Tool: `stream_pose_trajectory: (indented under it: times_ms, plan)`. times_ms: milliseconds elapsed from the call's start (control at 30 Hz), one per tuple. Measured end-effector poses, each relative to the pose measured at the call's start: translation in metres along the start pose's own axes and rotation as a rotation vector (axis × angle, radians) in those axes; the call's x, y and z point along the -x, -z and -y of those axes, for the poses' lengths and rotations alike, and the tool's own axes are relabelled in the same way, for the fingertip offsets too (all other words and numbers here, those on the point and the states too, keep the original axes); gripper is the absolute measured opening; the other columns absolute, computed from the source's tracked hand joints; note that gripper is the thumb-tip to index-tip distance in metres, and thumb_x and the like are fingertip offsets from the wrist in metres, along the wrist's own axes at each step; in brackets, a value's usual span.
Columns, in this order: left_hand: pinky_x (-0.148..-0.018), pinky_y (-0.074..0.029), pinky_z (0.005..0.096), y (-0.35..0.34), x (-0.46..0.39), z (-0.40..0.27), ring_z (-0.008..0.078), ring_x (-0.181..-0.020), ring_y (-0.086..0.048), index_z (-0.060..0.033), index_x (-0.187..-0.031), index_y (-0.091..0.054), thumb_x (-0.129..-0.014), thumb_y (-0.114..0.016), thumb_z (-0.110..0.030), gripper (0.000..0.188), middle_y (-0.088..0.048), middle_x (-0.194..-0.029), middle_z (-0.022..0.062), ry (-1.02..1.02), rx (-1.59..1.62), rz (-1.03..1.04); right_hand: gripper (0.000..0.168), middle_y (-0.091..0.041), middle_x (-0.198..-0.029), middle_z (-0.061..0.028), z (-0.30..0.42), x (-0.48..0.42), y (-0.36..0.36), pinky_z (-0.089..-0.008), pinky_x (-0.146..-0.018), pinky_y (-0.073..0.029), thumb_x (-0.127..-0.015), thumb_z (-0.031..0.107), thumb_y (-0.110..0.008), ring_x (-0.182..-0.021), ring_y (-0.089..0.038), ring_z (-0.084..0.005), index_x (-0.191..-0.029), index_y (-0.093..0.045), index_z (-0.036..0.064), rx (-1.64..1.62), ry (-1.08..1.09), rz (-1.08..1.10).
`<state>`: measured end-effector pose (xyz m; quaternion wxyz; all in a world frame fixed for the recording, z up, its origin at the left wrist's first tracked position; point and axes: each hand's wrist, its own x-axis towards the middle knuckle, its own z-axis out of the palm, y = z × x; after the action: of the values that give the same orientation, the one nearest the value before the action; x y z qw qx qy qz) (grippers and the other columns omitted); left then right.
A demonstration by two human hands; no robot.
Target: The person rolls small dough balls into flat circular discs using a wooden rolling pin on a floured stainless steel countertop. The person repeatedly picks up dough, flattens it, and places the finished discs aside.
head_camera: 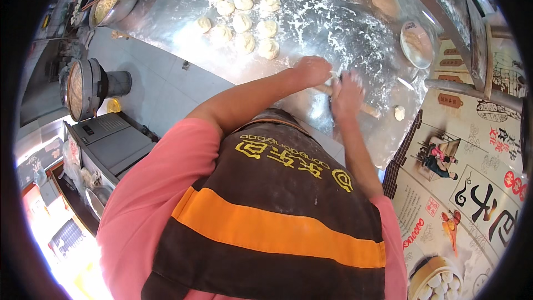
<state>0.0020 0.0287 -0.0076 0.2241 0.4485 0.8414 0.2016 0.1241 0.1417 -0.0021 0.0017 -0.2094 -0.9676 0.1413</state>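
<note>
My right hand (349,93) lies over a wooden rolling pin (370,110), whose end sticks out to the right on the floured metal worktop (308,112). Close beside it, my left hand (315,71) is curled at the pin's other end; its fingertips are hidden, and whether it holds anything cannot be told. A small piece of dough (399,113) rests to the right of the pin. Beyond my left hand, several pleated, filled buns (244,43) sit in a loose group on the worktop. Loose flour (333,25) is scattered beyond my hands.
An oval metal bowl (417,45) and a thin white utensil (405,83) are at the right. Larger rounded tan items (384,2) lie at the far edge. A metal bowl of shredded filling (110,0) with chopsticks stands far left. A printed wall (454,141) borders the right side.
</note>
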Motion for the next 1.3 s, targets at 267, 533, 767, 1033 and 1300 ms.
stream_pose_trajectory:
  times_ms: [267, 533, 767, 1033, 1300]
  plan:
    - [-0.081, -0.046, 0.0440, -0.009, 0.000, 0.004, 0.0351, -0.090, -0.059, -0.0028, -0.088, -0.063, -0.077, -0.051, -0.018, 0.022, -0.064, -0.091, 0.0189, 0.127, 0.227, -0.117, 0.048, -0.039, -0.137, -0.0183, -0.002, 0.018, -0.011, -0.0537, -0.102, -0.025, -0.090, 0.036, -0.047, -0.126, -0.036, -0.0376, -0.129, -0.046, 0.007, 0.089, 0.037, -0.052]
    - [-0.083, -0.045, 0.0434, -0.001, -0.002, -0.004, 0.0348, -0.092, -0.059, -0.0034, -0.085, -0.062, -0.079, -0.051, -0.019, 0.020, -0.064, -0.092, 0.0189, 0.079, 0.090, -0.066, 0.045, -0.042, -0.136, -0.0171, 0.000, 0.008, -0.006, -0.0529, -0.104, -0.024, -0.091, 0.035, -0.045, -0.126, -0.036, -0.0364, -0.127, -0.048, 0.008, 0.042, 0.041, 0.018]
    - [-0.086, -0.044, 0.0457, -0.019, 0.001, 0.009, 0.0362, -0.096, -0.057, -0.0034, -0.106, -0.058, -0.077, -0.053, -0.019, 0.033, -0.063, -0.098, 0.0200, 0.178, 0.270, -0.084, 0.049, -0.041, -0.136, -0.0207, 0.000, 0.030, -0.013, -0.0533, -0.101, -0.027, -0.089, 0.035, -0.046, -0.123, -0.038, -0.0395, -0.128, -0.046, 0.004, 0.094, 0.069, -0.054]
    - [-0.082, -0.045, 0.0454, 0.012, -0.005, -0.005, 0.0350, -0.093, -0.059, -0.0062, -0.102, -0.062, -0.078, -0.052, -0.020, 0.029, -0.064, -0.095, 0.0183, 0.116, 0.107, 0.032, 0.049, -0.041, -0.137, -0.0186, 0.002, -0.002, -0.007, -0.0508, -0.103, -0.027, -0.091, 0.036, -0.045, -0.125, -0.037, -0.0380, -0.129, -0.046, 0.005, -0.009, 0.044, -0.069]
    - [-0.084, -0.045, 0.0450, -0.011, -0.004, 0.012, 0.0347, -0.097, -0.058, -0.0069, -0.100, -0.063, -0.076, -0.051, -0.017, 0.029, -0.062, -0.099, 0.0198, 0.223, 0.329, -0.062, 0.047, -0.044, -0.131, -0.0231, 0.003, 0.013, -0.011, -0.0511, -0.100, -0.029, -0.088, 0.031, -0.048, -0.122, -0.039, -0.0399, -0.125, -0.047, 0.001, 0.043, 0.094, -0.113]
